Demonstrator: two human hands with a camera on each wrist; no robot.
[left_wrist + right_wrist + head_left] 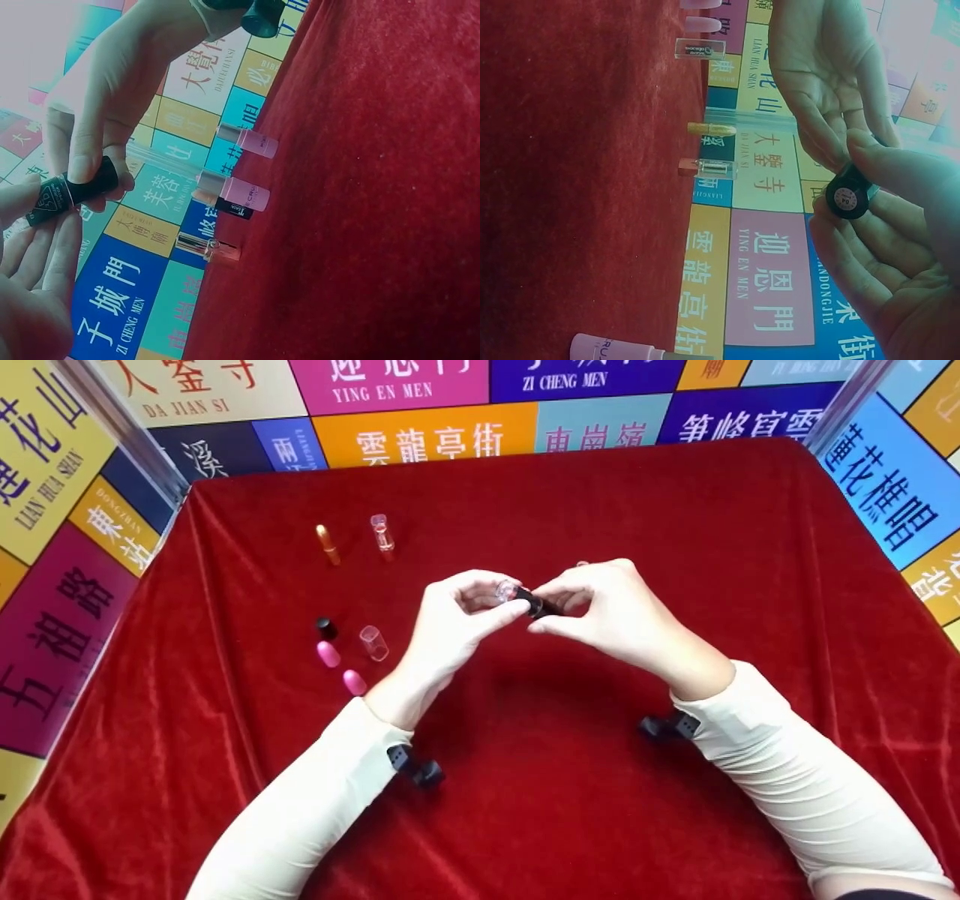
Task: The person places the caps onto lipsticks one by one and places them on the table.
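Observation:
In front of my chest, both hands hold one black lipstick tube [531, 601]. My left hand [461, 611] pinches its left end between thumb and fingers, where a clear piece [505, 591] shows. The right end is gripped by the thumb and fingertips of my right hand [611, 604]. White lettering marks the black tube [52, 199] in the left wrist view. In the right wrist view its round base [847, 199] carries a small pale label. The tube is held above the cloth. Whether its two parts are joined, I cannot tell.
On the red cloth [525, 780] at left stand a gold lipstick [328, 545] and a clear-cased lipstick [382, 538]. Nearer lie a black cap [325, 628], a clear cap [373, 643] and two pink pieces [328, 654]. Pink-and-silver tubes [251, 193] appear in the left wrist view.

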